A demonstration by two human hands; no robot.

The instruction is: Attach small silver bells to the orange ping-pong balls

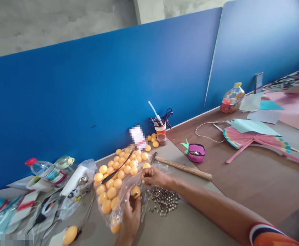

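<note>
My left hand is closed around an orange ping-pong ball, which has a dark spot or opening on its near side. Just above and to the right, my right hand has its fingers pinched together; whatever is between them is too small to make out. Beneath the right wrist spreads a pile of small shiny metal pieces, perhaps bells or beads. A clear plastic bag full of orange balls lies left of both hands, with a dark strap across it.
Behind my right hand lies a wooden-handled hammer. A purple pouch and a cup of tools stand farther back. Bottles and clutter sit on the left; a pink paper fan is right. A blue partition borders the table.
</note>
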